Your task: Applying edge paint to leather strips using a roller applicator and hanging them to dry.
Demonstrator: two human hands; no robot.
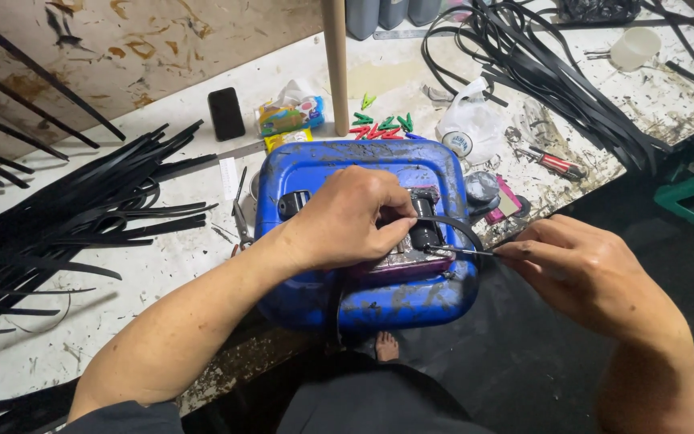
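On top of the blue canister (363, 297) a black strip (451, 223) is looped over a small roller device (419, 233) — feeding step, judged. Pinched by left hand (347, 217) there; right hand (584, 269) pinches a thin tool (463, 251) beside. Steady tension needed next. Clothes pegs (381, 127) beyond the canister.

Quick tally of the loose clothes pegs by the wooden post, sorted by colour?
Green pegs: about 4
Red pegs: about 3
Total: about 7, lying in an overlapping cluster right of the wooden post, so the count is approximate. A blue one may lie at the cluster's edge; I cannot tell.
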